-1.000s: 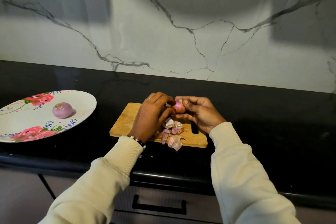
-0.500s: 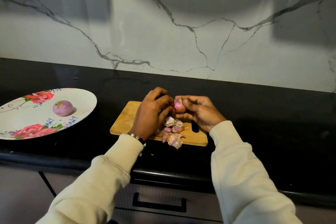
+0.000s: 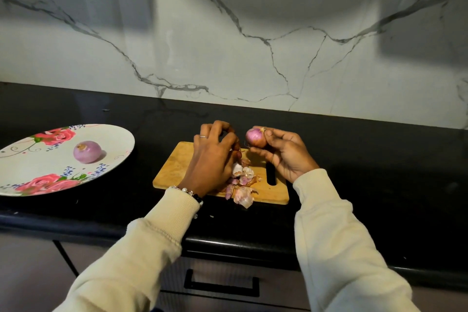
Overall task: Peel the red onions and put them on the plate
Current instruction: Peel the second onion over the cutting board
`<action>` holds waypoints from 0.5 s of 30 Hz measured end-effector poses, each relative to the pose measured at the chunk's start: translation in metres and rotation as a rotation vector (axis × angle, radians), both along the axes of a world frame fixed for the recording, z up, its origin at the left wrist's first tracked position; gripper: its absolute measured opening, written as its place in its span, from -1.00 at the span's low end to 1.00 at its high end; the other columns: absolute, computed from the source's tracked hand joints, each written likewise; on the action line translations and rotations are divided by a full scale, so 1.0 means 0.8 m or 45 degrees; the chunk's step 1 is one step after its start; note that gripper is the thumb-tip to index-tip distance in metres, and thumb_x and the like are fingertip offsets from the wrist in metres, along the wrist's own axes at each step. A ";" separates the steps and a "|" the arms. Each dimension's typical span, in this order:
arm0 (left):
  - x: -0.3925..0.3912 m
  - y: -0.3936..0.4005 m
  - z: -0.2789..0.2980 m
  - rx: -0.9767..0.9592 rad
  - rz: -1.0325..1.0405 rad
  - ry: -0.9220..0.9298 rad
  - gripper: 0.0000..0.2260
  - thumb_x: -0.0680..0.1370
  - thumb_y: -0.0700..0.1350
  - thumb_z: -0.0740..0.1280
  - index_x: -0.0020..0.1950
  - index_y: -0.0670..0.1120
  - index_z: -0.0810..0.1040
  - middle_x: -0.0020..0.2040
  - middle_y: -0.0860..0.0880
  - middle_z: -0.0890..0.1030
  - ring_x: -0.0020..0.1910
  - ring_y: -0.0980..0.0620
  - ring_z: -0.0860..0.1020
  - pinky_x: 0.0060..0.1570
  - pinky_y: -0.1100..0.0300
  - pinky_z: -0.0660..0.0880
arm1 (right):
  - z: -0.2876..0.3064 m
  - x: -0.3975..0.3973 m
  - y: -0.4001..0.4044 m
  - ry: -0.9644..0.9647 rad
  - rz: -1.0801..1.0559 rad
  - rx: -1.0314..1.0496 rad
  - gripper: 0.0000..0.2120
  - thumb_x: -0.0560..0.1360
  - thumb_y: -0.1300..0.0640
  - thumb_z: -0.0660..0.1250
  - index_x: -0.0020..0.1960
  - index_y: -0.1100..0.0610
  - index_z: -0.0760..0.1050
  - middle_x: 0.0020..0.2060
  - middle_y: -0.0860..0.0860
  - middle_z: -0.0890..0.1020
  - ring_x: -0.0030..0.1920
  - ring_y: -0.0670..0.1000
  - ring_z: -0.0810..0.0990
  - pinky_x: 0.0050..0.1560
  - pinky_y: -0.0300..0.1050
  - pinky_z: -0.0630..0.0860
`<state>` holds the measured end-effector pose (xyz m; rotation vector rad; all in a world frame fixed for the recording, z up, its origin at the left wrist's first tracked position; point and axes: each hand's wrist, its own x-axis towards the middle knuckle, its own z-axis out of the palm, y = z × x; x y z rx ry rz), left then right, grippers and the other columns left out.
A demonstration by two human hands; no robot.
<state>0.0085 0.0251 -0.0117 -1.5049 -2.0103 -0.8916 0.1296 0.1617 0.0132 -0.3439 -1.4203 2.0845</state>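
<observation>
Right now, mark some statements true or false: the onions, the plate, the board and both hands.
1. One peeled onion lies on the plate. True.
2. The right hand holds an onion. True.
3. The left hand also grips that onion. False: it is apart from it, over the board.
4. The skins are piled on the plate. False: they lie on the board.
5. The plate sits right of the board. False: it sits left.

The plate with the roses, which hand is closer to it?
Left. The left hand is over the board, beside the plate but not touching it. The right hand holds an onion farther away, past the left hand.
</observation>
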 end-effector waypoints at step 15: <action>0.003 -0.004 0.006 0.116 0.055 -0.089 -0.82 0.61 -0.03 0.23 0.12 0.03 0.60 -0.01 0.05 0.65 0.08 0.01 0.51 0.13 0.09 0.06 | 0.003 0.004 -0.004 -0.061 0.080 0.007 -0.78 0.58 0.37 0.25 0.19 0.30 0.56 0.07 0.23 0.66 -0.02 0.13 0.71 -0.12 -0.07 0.69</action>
